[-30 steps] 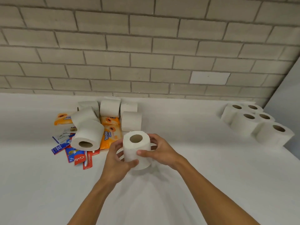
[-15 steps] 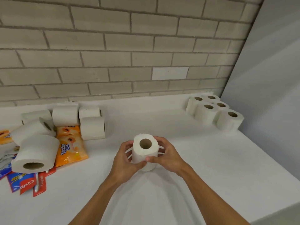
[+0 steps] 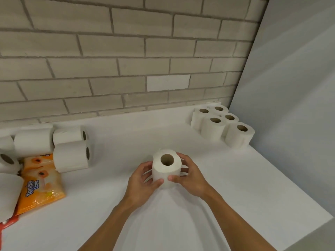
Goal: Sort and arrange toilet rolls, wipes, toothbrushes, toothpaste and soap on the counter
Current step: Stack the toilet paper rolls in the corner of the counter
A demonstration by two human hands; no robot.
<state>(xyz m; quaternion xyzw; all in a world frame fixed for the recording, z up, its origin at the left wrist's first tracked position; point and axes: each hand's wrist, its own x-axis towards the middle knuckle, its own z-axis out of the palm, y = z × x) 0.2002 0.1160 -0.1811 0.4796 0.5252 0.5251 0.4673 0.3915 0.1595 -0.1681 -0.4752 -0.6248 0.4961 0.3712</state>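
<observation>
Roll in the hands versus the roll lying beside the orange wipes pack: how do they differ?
The held roll is upright, core hole facing up; the lying roll is on its side, hole facing right. The held roll is gripped by the left hand and right hand; the lying roll is untouched, resting by the wipes pack. Both are white with brown cores.
</observation>
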